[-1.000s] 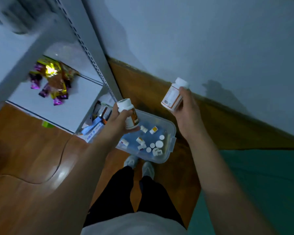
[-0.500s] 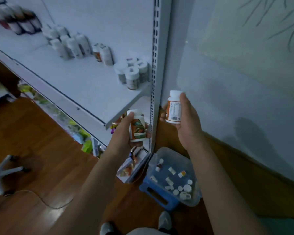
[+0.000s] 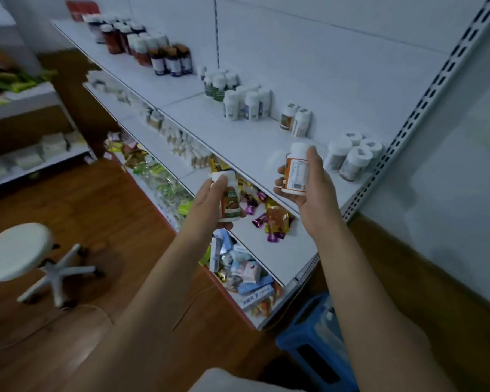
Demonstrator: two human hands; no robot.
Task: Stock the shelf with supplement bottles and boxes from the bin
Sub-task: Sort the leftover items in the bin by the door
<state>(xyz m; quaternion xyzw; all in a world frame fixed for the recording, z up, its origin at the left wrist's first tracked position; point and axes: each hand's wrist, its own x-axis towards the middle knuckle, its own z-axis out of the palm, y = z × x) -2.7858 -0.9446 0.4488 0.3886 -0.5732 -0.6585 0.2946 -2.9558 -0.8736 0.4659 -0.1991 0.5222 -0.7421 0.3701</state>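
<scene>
Much of the scene is dim and slightly blurred, so labels on the shelved bottles cannot be read. The bin point(image 3: 327, 329) is only partly seen at the lower right, cut off behind the right forearm, on top of a blue stool point(image 3: 303, 349); its contents cannot be made out. The left edge of the white stool point(image 3: 14, 250) on the wooden floor is cut off by the frame.

Two white-capped supplement bottles are held up in front of the shelf point(image 3: 246, 142). The left bottle point(image 3: 229, 200) is gripped upright by the left hand point(image 3: 207, 202), thumb laid along its front, below the shelf's front edge. The right bottle point(image 3: 296, 172) is gripped by the right hand point(image 3: 311, 182), fingers curled round its side, barcode label turned toward the camera, just above the shelf edge. A cluster of four white-lidded jars point(image 3: 351, 157) is seen just beside the right hand, near the shelf's perforated upright.
</scene>
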